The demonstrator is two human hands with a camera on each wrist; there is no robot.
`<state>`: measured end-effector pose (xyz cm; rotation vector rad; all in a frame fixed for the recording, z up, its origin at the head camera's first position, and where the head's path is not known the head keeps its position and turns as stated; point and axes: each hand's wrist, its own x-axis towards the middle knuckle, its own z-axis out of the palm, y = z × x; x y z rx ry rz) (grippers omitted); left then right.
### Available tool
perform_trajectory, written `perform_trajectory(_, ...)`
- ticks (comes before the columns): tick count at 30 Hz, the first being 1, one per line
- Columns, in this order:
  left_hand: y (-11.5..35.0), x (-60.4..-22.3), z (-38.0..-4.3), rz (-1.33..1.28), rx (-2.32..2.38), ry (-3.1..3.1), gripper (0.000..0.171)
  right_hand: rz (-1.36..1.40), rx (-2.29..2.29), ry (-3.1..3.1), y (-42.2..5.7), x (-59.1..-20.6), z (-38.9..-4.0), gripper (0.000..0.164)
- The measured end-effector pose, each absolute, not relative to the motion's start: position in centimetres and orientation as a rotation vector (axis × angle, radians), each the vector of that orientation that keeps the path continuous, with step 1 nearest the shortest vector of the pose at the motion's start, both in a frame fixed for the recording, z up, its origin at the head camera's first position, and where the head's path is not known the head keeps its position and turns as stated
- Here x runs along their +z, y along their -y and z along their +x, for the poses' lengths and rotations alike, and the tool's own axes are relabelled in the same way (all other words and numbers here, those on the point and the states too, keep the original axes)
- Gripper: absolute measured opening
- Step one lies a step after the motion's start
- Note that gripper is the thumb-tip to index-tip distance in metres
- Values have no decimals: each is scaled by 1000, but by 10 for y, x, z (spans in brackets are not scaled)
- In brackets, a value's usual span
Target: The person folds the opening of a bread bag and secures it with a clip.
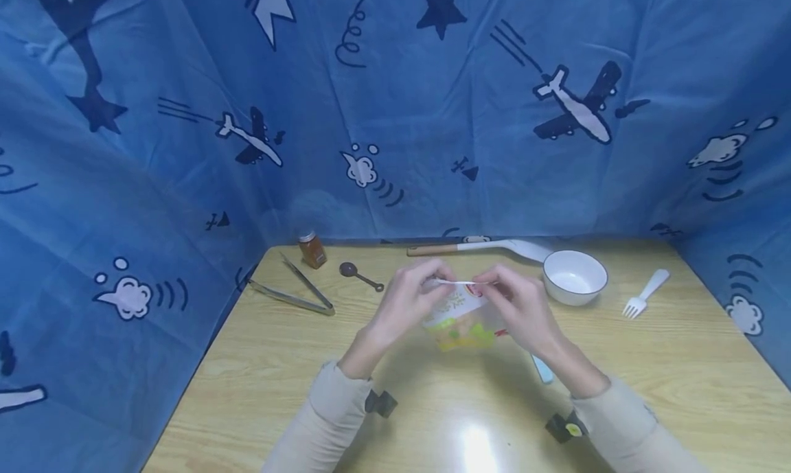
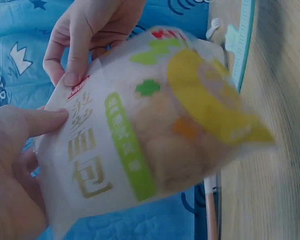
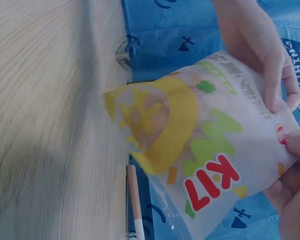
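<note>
1. Between both hands, by the head view: a pineapple-bread packet (image 1: 460,325), held above the wood-grain table (image 1: 266,384), its top edge pinched by left hand (image 1: 408,298) and right hand (image 1: 522,305), near each other along the film.
2. Judging by that grip, probably at the step of opening the packet; seems to call next for a firm pinch on both sides and a slow, even pull, guarding against a sudden split.
3. Around the hands, same view: beyond and left of the left hand, metal tongs (image 1: 323,309), a capped spice jar (image 1: 312,252) and a brown scoop (image 1: 349,270); straight beyond both, a wooden-handled white turner (image 1: 432,250); right of the right hand, a dark-rimmed white bowl (image 1: 573,298), then a white fork (image 1: 645,293); under the right forearm, a pale blue handle (image 1: 544,370), partly hidden. Behind and to both sides, a blue curtain (image 1: 395,116) printed with planes and stars.
4. Left wrist view: left thumb laid on the packet's printed face, right thumb on the same edge; bread (image 2: 172,160) dimly visible through the film.
5. Right wrist view: right thumb beside a red logo (image 3: 281,134), left hand farther along that edge; no opening visible, no telling an intact seal from a started tear.
</note>
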<state>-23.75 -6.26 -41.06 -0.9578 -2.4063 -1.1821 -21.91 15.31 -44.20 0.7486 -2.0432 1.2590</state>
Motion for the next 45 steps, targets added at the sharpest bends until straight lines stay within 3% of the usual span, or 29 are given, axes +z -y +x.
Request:
perform_trajectory(12,64,-408,-237,-974,-1291,2361,8,992,1187,1884,-158,-446,-224,29)
perform_trajectory(21,68,-416,-244,-1243,-1125,2201,4,975,1204,1716,-157,-448,-228,33)
perform_trajectory(26,68,-417,-244,-1221,-1069,2139,5,939,1202,1679,-156,-448,-228,26)
perform_trajectory(30,69,-417,-246,-1196,-1105,2012,4,985,1143,1649,-157,-445,-230,9)
perform_trajectory(35,72,-420,-249,-1212,-1203,1948,7,1075,999,1648,-160,-440,-233,30)
perform_trajectory(45,73,-422,-242,-1308,-1125,2199,9,1069,850,1629,-165,-443,-236,32)
